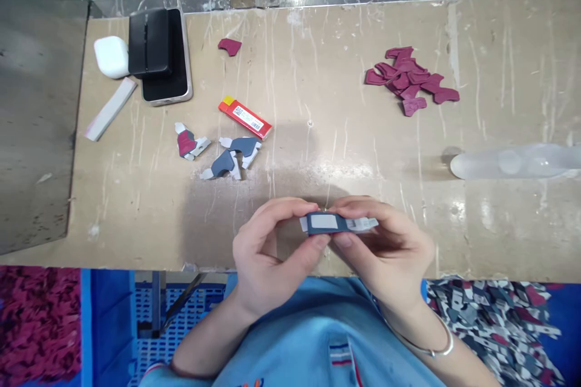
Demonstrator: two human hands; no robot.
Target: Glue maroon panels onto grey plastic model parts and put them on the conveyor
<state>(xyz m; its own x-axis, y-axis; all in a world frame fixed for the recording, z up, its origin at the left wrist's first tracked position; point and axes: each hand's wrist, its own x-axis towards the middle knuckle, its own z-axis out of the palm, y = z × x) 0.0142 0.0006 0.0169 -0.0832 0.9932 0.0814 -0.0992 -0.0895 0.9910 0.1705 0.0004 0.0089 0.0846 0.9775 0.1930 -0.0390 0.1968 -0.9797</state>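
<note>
Both hands pinch a small flat piece (336, 223), dark blue with a pale grey patch and light tabs, just above the table's near edge. My left hand (267, 254) grips its left end with thumb and fingers. My right hand (385, 251), with a thin bangle on the wrist, grips the right end. Further back on the table lie three similar assembled pieces: a maroon and grey piece (188, 143) and two blue-grey pieces (232, 157). A heap of maroon cut shapes (411, 80) sits at the back right, and a single maroon shape (229, 46) at the back.
A phone with a black block on it (160, 54), a white earbud case (111, 56), a pale strip (110, 109) and a red lighter (245, 117) lie at the back left. A clear plastic bag (517, 161) is at the right. Bins of maroon (39, 326) and mixed scraps (494, 320) flank my lap.
</note>
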